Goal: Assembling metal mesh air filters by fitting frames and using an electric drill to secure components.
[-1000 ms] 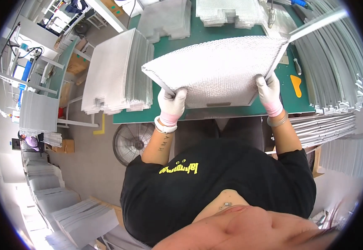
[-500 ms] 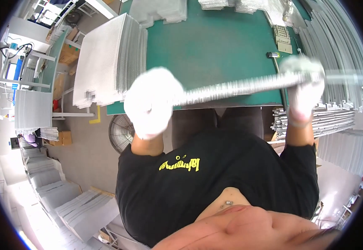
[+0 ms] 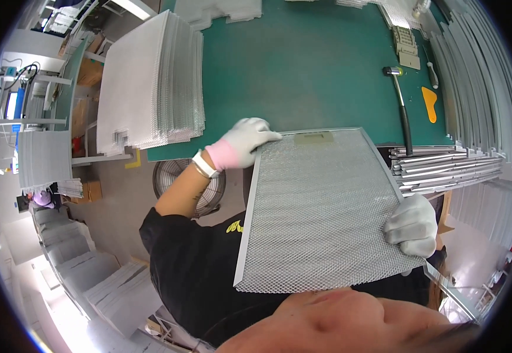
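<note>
I hold a framed metal mesh filter panel [image 3: 321,206] flat in front of my chest, its far edge at the near edge of the green table [image 3: 303,70]. My left hand [image 3: 241,141], in a white glove with a pink cuff, grips the panel's far left corner. At the panel's right edge, near the closer corner, my right hand [image 3: 412,226], also white-gloved, clasps the frame. A small dull plate sits on the mesh near the far edge.
A tall stack of mesh sheets [image 3: 150,82] stands at the table's left. A hammer [image 3: 400,97], an orange scraper [image 3: 429,103] and a pale ridged block [image 3: 406,47] lie at the right. Metal frame strips [image 3: 444,167] are piled right of the panel. A fan [image 3: 179,179] sits on the floor.
The panel lay bowed on the table, was swung edge-on between my hands, and is now flat near my chest. My left hand moved to its far corner.
</note>
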A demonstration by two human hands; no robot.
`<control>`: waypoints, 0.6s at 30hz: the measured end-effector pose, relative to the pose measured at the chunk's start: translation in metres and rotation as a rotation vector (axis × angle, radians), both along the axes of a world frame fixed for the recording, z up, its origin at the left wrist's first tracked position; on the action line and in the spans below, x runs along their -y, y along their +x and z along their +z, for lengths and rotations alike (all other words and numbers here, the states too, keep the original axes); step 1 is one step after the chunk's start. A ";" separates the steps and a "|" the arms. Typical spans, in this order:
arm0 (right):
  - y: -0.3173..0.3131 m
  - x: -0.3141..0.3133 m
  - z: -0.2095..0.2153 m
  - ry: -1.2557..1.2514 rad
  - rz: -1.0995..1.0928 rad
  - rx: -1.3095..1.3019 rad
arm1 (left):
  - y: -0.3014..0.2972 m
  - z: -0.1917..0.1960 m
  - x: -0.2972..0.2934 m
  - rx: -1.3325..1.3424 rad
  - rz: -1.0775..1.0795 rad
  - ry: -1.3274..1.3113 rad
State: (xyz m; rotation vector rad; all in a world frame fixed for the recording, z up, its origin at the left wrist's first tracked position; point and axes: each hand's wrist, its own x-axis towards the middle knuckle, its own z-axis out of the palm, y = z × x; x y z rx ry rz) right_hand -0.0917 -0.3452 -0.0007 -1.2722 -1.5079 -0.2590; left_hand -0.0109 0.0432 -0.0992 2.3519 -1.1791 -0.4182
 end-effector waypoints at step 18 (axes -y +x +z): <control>-0.023 0.003 0.005 -0.052 -0.125 -0.030 | 0.044 -0.029 0.144 -0.304 -0.365 -0.096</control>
